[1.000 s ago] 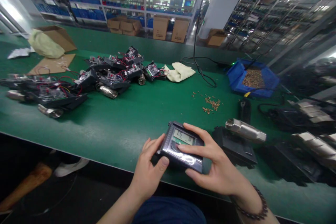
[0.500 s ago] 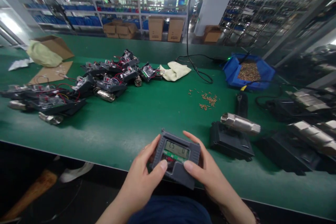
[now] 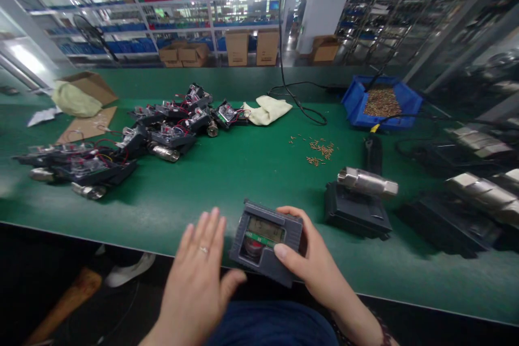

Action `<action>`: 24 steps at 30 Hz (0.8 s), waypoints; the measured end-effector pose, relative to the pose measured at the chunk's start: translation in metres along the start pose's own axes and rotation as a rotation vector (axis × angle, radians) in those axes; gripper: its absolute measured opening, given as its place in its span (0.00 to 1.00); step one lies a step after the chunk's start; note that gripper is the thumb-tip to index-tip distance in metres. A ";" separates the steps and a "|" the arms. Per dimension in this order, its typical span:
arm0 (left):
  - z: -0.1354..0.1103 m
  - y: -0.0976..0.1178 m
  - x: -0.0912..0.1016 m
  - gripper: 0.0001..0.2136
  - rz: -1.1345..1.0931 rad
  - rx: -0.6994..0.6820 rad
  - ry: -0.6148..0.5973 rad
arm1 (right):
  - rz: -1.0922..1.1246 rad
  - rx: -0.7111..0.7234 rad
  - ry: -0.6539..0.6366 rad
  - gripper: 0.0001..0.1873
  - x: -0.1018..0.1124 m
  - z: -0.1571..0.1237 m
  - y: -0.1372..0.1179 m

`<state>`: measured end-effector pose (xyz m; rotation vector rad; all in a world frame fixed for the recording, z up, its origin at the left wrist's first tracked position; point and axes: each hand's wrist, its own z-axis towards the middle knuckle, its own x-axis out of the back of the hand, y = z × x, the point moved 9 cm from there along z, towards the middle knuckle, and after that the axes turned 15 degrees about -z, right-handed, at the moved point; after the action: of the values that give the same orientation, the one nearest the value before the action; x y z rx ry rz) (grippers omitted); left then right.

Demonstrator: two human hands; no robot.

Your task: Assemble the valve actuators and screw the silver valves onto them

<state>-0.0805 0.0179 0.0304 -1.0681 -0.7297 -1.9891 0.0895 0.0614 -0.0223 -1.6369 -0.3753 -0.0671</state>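
Note:
A dark grey meter housing point(image 3: 270, 267) with a small LCD display point(image 3: 266, 230) and a strip of green circuit board is tilted toward me at the table's front edge. My right hand point(image 3: 310, 251) grips its right side, thumb on the front face. To the left of it, my left hand point(image 3: 198, 270) is open with the fingers stretched out and a ring on one of them; it holds nothing. Right of the meter, a dark unit with a metal pipe fitting point(image 3: 367, 182) on top lies on the green table point(image 3: 243, 173).
Several wired units with fittings point(image 3: 170, 135) lie at the left. Loose screws point(image 3: 321, 149) are scattered near a blue bin point(image 3: 352, 100) of screws. A black power screwdriver point(image 3: 373, 155) lies below the bin. A cream cloth point(image 3: 268, 110) and more finished-looking units point(image 3: 450, 221) are also there.
My left hand has let go of the meter and moved left, its fingers now straight. My right hand still holds the meter, which has shifted slightly left in view.

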 end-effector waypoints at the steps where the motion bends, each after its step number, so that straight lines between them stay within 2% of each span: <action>1: -0.003 -0.017 0.005 0.26 0.042 0.084 0.021 | 0.015 -0.001 0.008 0.27 0.001 0.000 0.001; 3: -0.005 -0.033 0.018 0.26 0.055 0.221 0.102 | 0.038 0.005 0.007 0.27 0.000 0.001 0.000; 4: -0.003 -0.027 0.022 0.27 0.013 0.219 0.134 | 0.039 0.012 0.002 0.27 0.000 0.002 -0.001; 6: 0.011 0.010 0.025 0.28 -0.119 0.061 0.170 | 0.026 0.015 0.026 0.26 0.000 0.003 -0.004; 8: 0.025 0.066 0.017 0.28 -0.236 -0.253 0.091 | 0.002 0.009 0.085 0.24 0.004 0.004 -0.007; 10: 0.036 0.095 0.007 0.31 -0.267 -0.347 0.018 | -0.012 0.002 0.146 0.22 0.007 0.003 -0.011; 11: 0.040 0.098 0.002 0.32 -0.261 -0.338 -0.009 | -0.013 0.000 0.153 0.22 0.007 0.003 -0.012; 12: 0.042 0.096 -0.001 0.33 -0.245 -0.312 -0.022 | -0.011 -0.004 0.143 0.22 0.006 0.003 -0.012; 14: 0.038 0.077 -0.005 0.34 -0.200 -0.259 -0.045 | 0.005 -0.014 0.098 0.24 0.003 0.003 -0.011; 16: 0.026 0.040 -0.008 0.33 -0.121 -0.148 -0.067 | 0.028 -0.017 0.051 0.26 0.001 0.003 -0.007; 19: 0.002 -0.028 -0.005 0.30 0.043 0.148 -0.084 | 0.062 -0.012 0.009 0.27 0.000 0.002 0.000; 20: -0.005 -0.042 0.000 0.28 0.060 0.221 -0.061 | 0.065 -0.010 0.000 0.27 0.000 0.002 0.002; 22: -0.010 -0.050 0.011 0.24 -0.024 0.314 0.019 | 0.057 0.002 -0.005 0.27 0.000 0.002 0.003; 24: -0.004 -0.038 0.014 0.26 -0.235 0.374 0.073 | 0.037 0.013 0.006 0.28 0.000 0.001 0.002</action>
<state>-0.1184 0.0309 0.0357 -0.7107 -1.1771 -1.9664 0.0896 0.0620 -0.0244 -1.6298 -0.3405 -0.0416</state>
